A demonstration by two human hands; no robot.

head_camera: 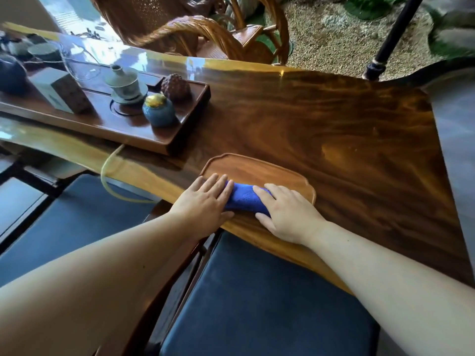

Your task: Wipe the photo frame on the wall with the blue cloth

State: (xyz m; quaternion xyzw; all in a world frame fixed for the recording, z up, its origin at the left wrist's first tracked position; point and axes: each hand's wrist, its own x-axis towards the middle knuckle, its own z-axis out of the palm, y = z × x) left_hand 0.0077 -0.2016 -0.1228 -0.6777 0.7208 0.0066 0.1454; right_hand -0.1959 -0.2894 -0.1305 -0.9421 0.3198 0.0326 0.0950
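A folded blue cloth [244,199] lies on a small wooden tray [257,168] at the near edge of the wooden table [334,119]. My left hand [205,199] rests on the cloth's left end, fingers spread flat over it. My right hand [285,211] covers the cloth's right end, with the thumb curled around its near side. Both hands touch the cloth, which sits between them. No photo frame or wall is in view.
A long dark tea tray [159,142] at the left holds a lidded cup [123,83], a blue jar with a gold lid [158,110], a small box [61,88] and a brown ornament [176,86]. Wicker chairs [205,32] stand behind the table. A blue-cushioned seat [257,299] is below my arms.
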